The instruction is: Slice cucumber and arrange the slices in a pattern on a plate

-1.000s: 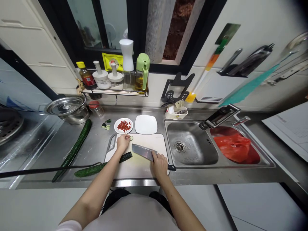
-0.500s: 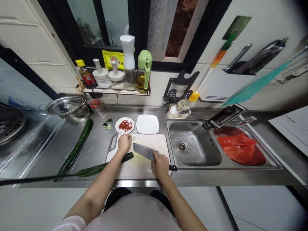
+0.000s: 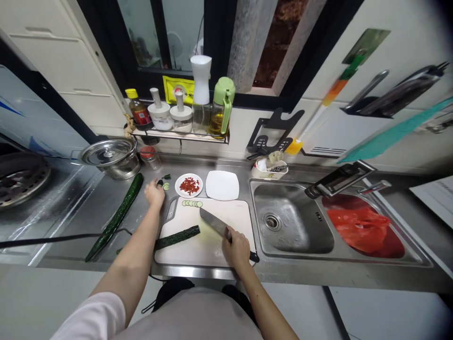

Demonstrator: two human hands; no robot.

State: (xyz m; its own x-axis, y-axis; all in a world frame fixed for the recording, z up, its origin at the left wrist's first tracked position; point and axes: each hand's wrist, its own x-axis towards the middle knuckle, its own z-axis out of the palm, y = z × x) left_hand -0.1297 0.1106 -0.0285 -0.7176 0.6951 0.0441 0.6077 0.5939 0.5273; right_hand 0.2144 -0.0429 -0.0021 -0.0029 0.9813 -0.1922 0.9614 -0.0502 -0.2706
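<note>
My right hand [image 3: 237,248] is wrapped round the handle of a cleaver [image 3: 214,222], its blade flat-angled over the white cutting board [image 3: 219,252]. By the blade tip lies a row of thin cucumber slices [image 3: 191,204]. A cut length of dark green cucumber [image 3: 179,237] rests on the board, its left end behind my left forearm. Left of the board, my left hand [image 3: 155,192] is over the steel counter beside small cucumber scraps [image 3: 165,185]. Its fingers are bent together; what they pinch, if anything, is too small to make out.
A whole cucumber [image 3: 118,215] lies on the left near a lidded pot [image 3: 109,158]. Behind the board stand a plate of red pieces [image 3: 179,190] and a bare white plate [image 3: 222,185]. To the right is the sink [image 3: 293,217], with a red bag [image 3: 357,229] in the second basin.
My left hand has moved left from the board to the scraps, uncovering the row of slices. The cleaver stays in my right hand over the board. The view has shifted slightly.
</note>
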